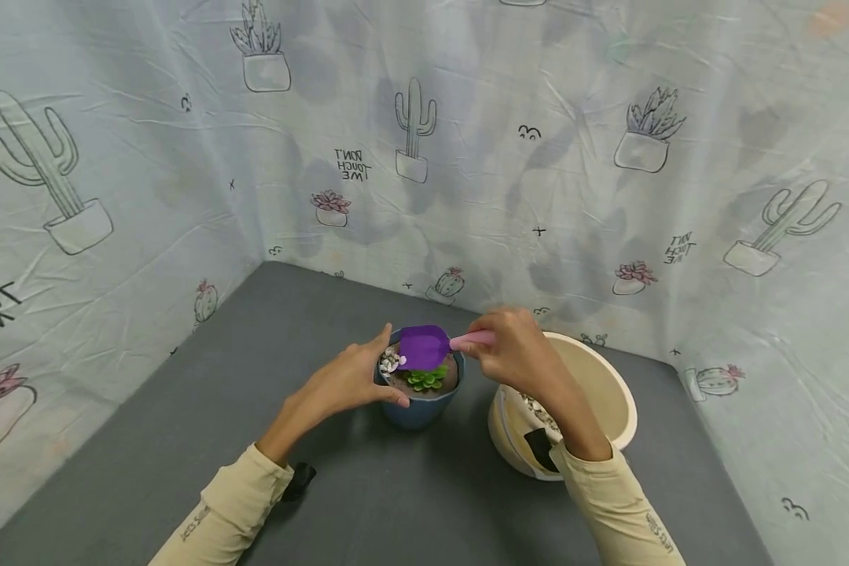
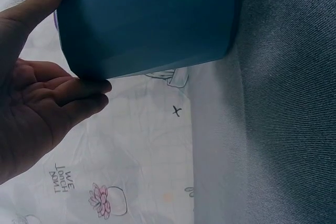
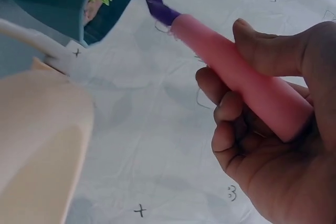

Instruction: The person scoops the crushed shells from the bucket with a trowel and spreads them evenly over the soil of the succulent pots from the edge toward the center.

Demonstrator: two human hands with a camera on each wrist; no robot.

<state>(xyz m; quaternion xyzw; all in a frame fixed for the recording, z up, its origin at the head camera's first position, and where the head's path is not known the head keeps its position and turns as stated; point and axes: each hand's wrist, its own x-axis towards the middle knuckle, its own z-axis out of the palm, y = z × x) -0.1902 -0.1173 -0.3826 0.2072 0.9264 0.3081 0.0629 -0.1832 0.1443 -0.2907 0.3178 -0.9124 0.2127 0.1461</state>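
Observation:
A blue plant pot (image 1: 416, 410) stands on the dark table, holding brown soil, a green succulent (image 1: 427, 379) and a small heap of pale pebbles (image 1: 390, 359) at its left side. My left hand (image 1: 350, 376) grips this pot at the rim, thumb at the near side and fingers round the far left; the left wrist view shows fingertips against the blue wall (image 2: 147, 19). In my right hand (image 1: 515, 351) I hold a small trowel by its pink handle (image 3: 241, 77). Its purple blade (image 1: 425, 347) is tilted over the pot, with a pebble at its left edge, and hides part of the soil.
A larger cream pot (image 1: 626, 393) with pebbles inside stands to the right, partly beneath my right forearm. Each wrist has a dark strap or device near the sleeve. Behind the grey table (image 1: 382, 503) hangs a pale curtain (image 1: 467, 173) printed with cacti.

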